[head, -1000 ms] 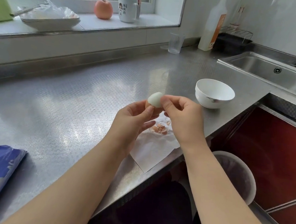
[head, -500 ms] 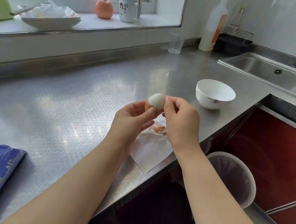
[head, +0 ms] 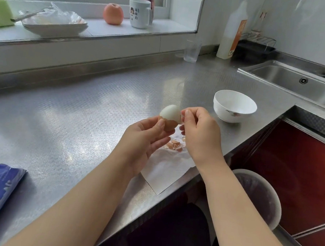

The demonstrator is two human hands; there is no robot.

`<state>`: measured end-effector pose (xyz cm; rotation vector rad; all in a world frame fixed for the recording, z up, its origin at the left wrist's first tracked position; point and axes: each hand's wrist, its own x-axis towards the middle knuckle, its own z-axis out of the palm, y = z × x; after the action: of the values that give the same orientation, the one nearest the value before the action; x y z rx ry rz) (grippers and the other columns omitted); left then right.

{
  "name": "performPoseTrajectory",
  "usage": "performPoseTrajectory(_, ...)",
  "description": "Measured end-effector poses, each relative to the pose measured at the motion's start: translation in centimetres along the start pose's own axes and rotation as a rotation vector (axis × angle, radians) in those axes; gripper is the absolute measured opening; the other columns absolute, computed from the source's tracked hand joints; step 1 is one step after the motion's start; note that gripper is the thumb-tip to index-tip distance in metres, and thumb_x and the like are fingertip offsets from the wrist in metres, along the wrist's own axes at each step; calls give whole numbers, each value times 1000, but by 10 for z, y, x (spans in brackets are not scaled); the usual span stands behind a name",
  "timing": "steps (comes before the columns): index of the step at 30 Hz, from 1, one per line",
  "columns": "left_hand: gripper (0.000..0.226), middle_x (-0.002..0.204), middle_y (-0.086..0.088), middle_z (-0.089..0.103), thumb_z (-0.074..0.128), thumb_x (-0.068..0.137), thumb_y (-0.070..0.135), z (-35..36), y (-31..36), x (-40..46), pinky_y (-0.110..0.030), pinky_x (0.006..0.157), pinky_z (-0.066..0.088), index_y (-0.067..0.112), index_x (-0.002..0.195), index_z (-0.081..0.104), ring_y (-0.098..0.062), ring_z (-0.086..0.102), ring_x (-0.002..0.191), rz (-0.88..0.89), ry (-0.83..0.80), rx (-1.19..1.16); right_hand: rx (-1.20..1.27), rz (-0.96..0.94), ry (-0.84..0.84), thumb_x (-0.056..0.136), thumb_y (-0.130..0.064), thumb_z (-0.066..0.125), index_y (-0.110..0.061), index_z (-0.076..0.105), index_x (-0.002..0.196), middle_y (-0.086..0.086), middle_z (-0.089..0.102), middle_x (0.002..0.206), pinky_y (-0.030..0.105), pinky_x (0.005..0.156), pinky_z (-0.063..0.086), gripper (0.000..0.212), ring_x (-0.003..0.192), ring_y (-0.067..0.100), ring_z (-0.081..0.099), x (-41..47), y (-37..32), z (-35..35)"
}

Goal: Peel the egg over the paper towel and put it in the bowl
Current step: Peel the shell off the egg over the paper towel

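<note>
Left hand point(head: 146, 136) gripped egg point(head: 169, 118) by its shelled base above paper towel point(head: 165, 168); right hand point(head: 200, 133) pinched shell edge. Bared white likely slippery, soft; hold by shell.

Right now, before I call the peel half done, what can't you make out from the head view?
- Underside of the egg: covered by the left hand, so the remaining shell extent is unknown.
- Egg's right flank: behind the right hand fingertips.
- Paper towel: partly under both hands; more shell bits may lie hidden.
- Bowl floor: its near part is hidden by the near wall.
</note>
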<state>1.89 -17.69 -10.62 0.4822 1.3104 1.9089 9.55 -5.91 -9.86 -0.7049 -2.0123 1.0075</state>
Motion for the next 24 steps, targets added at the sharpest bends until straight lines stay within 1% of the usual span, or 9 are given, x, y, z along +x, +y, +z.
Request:
performPoseTrajectory(6,25,108,-6,75,54,97,15,-2,3,1,-28,89,54,5,118,65,-17,72,100,-28,14,-108,-99,69,-178,86,-30,67,-20,73,84,-12,67,70,22,65,45,12,68,4,61,-2,6,-16)
performPoseTrajectory(8,25,110,-6,75,55,97,15,-2,3,1,-25,85,55,6,117,65,-18,72,103,-24,15,-108,-169,54,-212,85,-32,68,-18,73,84,-8,68,74,24,65,46,15,72,8,61,-6,5,-19)
performPoseTrajectory(11,26,111,-6,75,56,96,16,-1,2,0,-24,80,57,7,120,63,-19,72,103,-13,37,-108,-205,18,-251,91,-16,58,-17,72,98,-5,68,91,22,74,44,16,88,12,62,-7,3,-22)
performPoseTrajectory(13,25,108,-5,76,56,97,16,0,2,0,-24,79,58,7,118,63,-20,72,102,-10,54,-115,-176,20,-306,88,1,47,-19,68,112,-5,67,102,9,78,42,37,96,7,60,-9,0,-24)
performPoseTrajectory(14,24,107,-5,76,57,97,16,0,2,0,-24,79,59,7,118,64,-21,73,101,-14,59,-125,-148,19,-296,87,3,45,-20,66,116,-5,66,106,6,81,41,42,98,5,60,-9,-1,-25)
performPoseTrajectory(16,24,106,-4,76,57,97,18,1,2,0,-23,77,59,6,117,65,-21,73,101,-20,58,-122,-48,16,-211,91,-8,52,-23,66,113,-9,68,105,12,84,45,30,96,2,61,-10,-4,-24)
performPoseTrajectory(19,26,104,-2,76,58,96,20,2,0,-1,-20,72,57,7,116,67,-17,71,102,1,45,-47,155,54,-152,89,-28,65,-23,70,101,-10,72,91,8,65,48,14,82,-1,65,-14,-10,-19)
performPoseTrajectory(22,30,108,-5,76,62,93,20,2,-1,-2,-20,72,56,7,119,66,-17,71,103,46,56,0,240,73,-107,87,-22,68,-15,71,101,-7,72,87,3,54,44,16,76,-6,65,-19,-12,-15)
performPoseTrajectory(24,37,108,-7,76,69,84,23,4,-2,-3,-20,73,55,7,117,67,-18,71,104,70,65,39,243,77,-82,88,-22,68,-16,71,98,-10,71,85,4,57,45,13,74,-8,64,-20,-11,-12)
